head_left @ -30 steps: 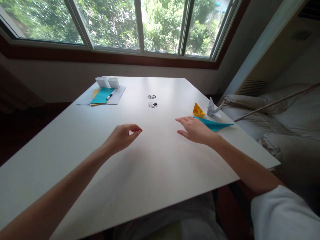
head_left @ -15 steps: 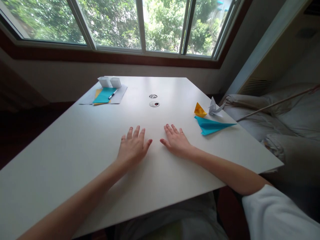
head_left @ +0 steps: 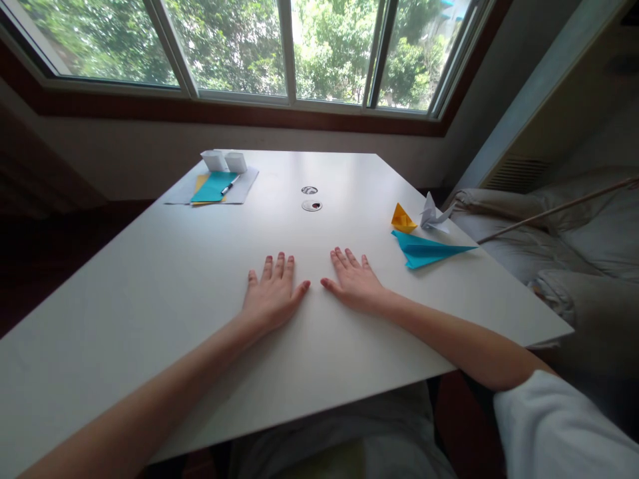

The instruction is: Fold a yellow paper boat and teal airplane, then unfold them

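Note:
Palm down on the white table, my left hand lies flat with its fingers spread and nothing in it. My right hand rests the same way a little to the right, thumb pointing toward the left thumb with a small gap between. Nearest to my right hand is a blue paper plane, apart from it, nose pointing right. Behind the plane stand a small yellow paper boat and a white paper crane.
At the far left lie white sheets, blue paper, yellow paper and a pen. Two white paper boxes stand behind them. Two round inserts sit in the tabletop. A thin stick leans at right.
My left hand has settled flat on the table, slightly lower and to the right. The right hand stays almost in place. The whole view has shifted slightly; the paper things have not moved.

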Tool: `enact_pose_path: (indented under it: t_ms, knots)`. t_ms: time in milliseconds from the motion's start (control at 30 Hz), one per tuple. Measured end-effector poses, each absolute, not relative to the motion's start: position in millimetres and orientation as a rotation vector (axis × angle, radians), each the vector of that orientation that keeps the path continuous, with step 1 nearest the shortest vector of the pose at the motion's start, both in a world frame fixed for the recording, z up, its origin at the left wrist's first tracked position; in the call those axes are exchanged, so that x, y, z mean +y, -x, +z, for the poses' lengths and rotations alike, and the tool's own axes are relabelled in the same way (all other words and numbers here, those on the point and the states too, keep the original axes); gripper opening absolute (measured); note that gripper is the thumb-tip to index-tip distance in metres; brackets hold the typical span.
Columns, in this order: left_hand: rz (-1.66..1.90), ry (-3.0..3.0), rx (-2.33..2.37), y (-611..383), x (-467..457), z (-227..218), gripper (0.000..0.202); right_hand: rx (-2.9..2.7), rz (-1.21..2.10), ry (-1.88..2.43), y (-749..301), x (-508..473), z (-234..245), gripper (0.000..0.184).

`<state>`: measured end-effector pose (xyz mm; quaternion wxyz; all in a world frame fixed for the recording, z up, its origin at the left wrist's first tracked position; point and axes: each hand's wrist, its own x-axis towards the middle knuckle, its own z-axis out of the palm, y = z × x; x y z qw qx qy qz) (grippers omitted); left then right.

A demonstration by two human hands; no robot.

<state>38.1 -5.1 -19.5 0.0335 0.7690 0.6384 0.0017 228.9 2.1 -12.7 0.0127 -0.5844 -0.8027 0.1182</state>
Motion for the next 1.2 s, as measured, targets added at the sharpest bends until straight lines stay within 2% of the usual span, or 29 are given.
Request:
enact_pose_path:
  t_ms: [1200]
  knots:
    - [-0.01, -2.363, 1.952, -37.5, -4.2, -19.9, 0.073, -2.498, 0.359, 1.811, -229.1, 2.2, -13.9, 0.079]
